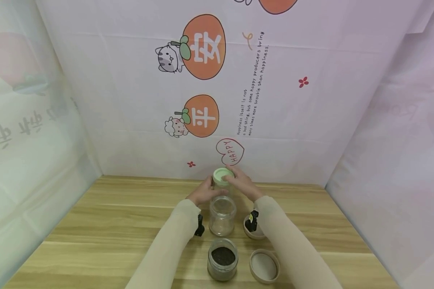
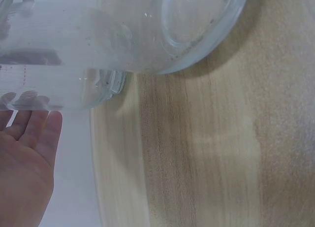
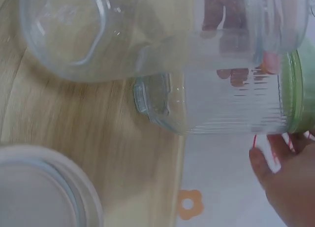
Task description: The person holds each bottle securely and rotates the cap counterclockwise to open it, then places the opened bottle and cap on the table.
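Observation:
A ribbed clear glass jar (image 3: 231, 109) with a light green lid (image 1: 222, 175) stands at the back of the wooden table. My left hand (image 1: 205, 192) holds its side, its fingers (image 2: 48, 133) curving behind the glass in the left wrist view. On the lid is my right hand (image 1: 244, 185), gripping its rim with fingers and thumb. Directly in front stands an open, see-through glass jar (image 1: 222, 218), which partly hides the lidded one. Nearest me is an open glass jar (image 1: 220, 273) with dark, grainy contents (image 1: 223, 256).
Two pale round lids lie to the right of the jars: one lid (image 1: 264, 267) near the front, the other lid (image 1: 251, 233) partly under my right wrist. A printed white cloth (image 1: 282, 132) hangs behind the table (image 1: 130, 224), with more cloth at both sides.

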`<action>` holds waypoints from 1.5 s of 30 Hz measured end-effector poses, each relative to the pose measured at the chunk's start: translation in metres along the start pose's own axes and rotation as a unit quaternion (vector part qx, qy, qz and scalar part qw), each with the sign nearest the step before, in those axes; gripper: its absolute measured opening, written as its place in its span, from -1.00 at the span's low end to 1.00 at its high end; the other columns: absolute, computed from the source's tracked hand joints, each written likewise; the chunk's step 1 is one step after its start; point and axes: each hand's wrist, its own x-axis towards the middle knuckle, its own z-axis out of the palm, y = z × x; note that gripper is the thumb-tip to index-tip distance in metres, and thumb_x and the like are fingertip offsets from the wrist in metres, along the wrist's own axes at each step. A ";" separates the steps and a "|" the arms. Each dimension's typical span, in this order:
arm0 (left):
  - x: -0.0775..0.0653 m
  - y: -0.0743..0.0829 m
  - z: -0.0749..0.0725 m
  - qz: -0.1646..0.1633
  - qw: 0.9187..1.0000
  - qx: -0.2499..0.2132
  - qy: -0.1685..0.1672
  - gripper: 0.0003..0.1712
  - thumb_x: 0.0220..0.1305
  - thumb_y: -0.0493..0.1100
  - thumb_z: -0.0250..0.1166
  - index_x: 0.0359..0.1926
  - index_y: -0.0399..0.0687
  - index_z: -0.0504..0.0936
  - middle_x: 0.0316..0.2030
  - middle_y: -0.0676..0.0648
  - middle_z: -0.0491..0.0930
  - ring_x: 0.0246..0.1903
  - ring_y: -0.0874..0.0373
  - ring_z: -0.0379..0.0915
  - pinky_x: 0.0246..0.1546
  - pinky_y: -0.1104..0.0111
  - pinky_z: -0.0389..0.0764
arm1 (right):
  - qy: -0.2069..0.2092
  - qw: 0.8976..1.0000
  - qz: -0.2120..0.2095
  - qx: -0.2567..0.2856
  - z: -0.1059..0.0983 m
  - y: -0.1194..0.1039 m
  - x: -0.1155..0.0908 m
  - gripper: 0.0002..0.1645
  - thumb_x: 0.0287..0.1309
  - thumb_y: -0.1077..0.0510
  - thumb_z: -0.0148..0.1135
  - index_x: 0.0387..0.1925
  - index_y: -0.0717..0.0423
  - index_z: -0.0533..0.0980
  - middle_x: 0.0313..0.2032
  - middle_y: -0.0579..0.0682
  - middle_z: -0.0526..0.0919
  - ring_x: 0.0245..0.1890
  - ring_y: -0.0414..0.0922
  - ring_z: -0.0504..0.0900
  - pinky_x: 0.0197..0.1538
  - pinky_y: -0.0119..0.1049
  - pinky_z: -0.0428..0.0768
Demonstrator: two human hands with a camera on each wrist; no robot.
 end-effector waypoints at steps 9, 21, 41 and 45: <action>-0.001 0.005 -0.001 0.005 1.000 -0.008 -0.005 -0.01 0.30 -0.08 0.41 0.56 -0.03 0.01 0.51 -0.16 0.08 0.48 -0.15 -0.04 0.41 -0.13 0.07 | 0.101 0.982 -0.019 -0.157 0.013 -0.005 0.000 0.26 -0.06 -0.41 0.45 0.52 0.08 0.16 0.34 0.19 0.29 0.23 0.10 0.33 0.17 0.19 0.44; 0.003 0.000 0.000 0.003 1.000 -0.007 -0.009 -0.06 0.32 -0.06 0.39 0.55 -0.02 0.04 0.49 -0.11 0.14 0.45 -0.11 0.05 0.39 -0.11 0.15 | 0.126 0.944 -0.027 -0.303 0.014 -0.022 -0.003 0.17 -0.09 -0.51 0.40 0.34 0.20 0.39 0.17 0.22 0.44 0.16 0.14 0.38 0.15 0.18 0.40; -0.003 0.007 0.000 -0.006 1.000 -0.022 -0.002 -0.01 0.30 -0.16 0.40 0.56 -0.12 -0.01 0.51 -0.26 0.04 0.48 -0.20 -0.08 0.41 -0.17 0.04 | 0.027 0.976 -0.095 -0.192 0.000 -0.016 0.002 0.01 0.04 -0.08 0.45 0.41 0.33 0.29 0.34 0.31 0.34 0.28 0.19 0.33 0.24 0.14 0.43; 0.002 0.000 0.001 -0.015 1.000 -0.012 0.002 -0.01 0.30 -0.10 0.41 0.56 -0.08 0.01 0.50 -0.23 0.07 0.47 -0.17 -0.03 0.40 -0.15 0.08 | 0.007 0.977 -0.112 -0.179 -0.004 -0.014 0.002 0.00 0.03 -0.03 0.44 0.41 0.35 0.27 0.33 0.31 0.37 0.26 0.18 0.37 0.24 0.12 0.43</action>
